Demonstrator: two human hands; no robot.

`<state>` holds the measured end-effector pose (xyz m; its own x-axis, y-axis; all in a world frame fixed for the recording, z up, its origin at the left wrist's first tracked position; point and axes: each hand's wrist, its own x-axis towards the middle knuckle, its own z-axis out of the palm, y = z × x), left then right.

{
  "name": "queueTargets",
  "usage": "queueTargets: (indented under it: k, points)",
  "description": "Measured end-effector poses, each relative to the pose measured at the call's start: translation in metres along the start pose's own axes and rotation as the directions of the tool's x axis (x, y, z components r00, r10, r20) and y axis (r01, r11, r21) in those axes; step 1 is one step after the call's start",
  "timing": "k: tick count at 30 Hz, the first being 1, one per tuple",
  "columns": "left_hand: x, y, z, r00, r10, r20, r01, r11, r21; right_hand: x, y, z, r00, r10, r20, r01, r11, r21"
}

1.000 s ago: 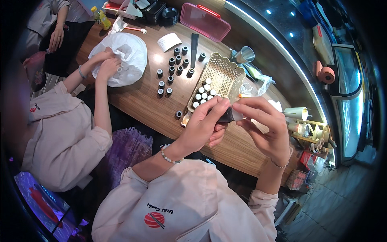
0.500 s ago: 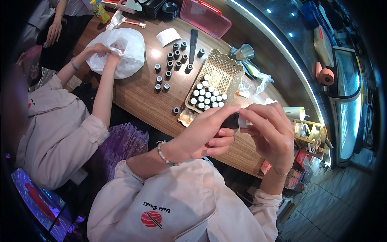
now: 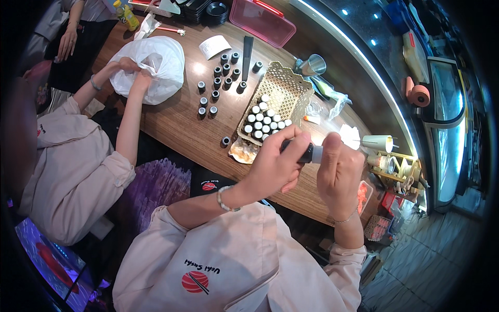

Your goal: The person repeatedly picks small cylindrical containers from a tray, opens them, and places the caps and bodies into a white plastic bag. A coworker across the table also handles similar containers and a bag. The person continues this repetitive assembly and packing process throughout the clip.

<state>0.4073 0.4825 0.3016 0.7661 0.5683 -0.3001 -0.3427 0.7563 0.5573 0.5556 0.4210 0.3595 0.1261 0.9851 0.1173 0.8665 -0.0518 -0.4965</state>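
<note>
My left hand (image 3: 270,169) is closed round a small black bottle (image 3: 304,152), held tilted over the table. Fingers of my right hand (image 3: 340,179) are wrapped over the bottle's pale cap (image 3: 316,154). Just beyond my hands stands a gold perforated basket (image 3: 291,86), part filled with white-capped bottles (image 3: 262,118). On the table to the left of it, several black bottles (image 3: 227,83) stand upright without white caps. One separate bottle (image 3: 225,141) stands near the table's front edge.
At the left, another person's hands (image 3: 138,73) are inside a white plastic bag (image 3: 169,52). A pink lidded box (image 3: 262,23), a metal cup (image 3: 314,65) and a dark flat strip (image 3: 248,60) lie at the back. A white cup (image 3: 378,142) is at the right.
My right hand has turned from a fingertip hold to a fist-like grip round the cap. The bottle has risen slightly and my left hand has shifted a little.
</note>
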Motion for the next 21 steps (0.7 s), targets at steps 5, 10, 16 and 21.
queueTargets:
  k: [5, 10, 16, 21]
  points:
    - [0.015, 0.005, -0.015, 0.888, -0.456, 0.054, 0.441, 0.813, -0.381, 0.009, -0.005, -0.003, 0.997, -0.076, -0.032, 0.079, 0.991, 0.108]
    - [0.015, -0.024, -0.003, 0.976, 0.062, -0.207, -0.065, 0.998, -0.008, -0.002, 0.001, 0.031, 0.985, 0.093, -0.144, -0.074, 0.988, 0.134]
    - [0.033, -0.075, -0.035, 0.684, 0.728, 0.045, -0.566, 0.492, 0.661, -0.001, 0.018, 0.062, 0.91, 0.398, -0.117, -0.315, 0.846, 0.429]
    - [0.052, -0.089, -0.073, 0.536, 0.756, 0.376, -0.66, 0.097, 0.745, 0.009, 0.049, 0.073, 0.743, 0.604, 0.29, -0.653, 0.559, 0.51]
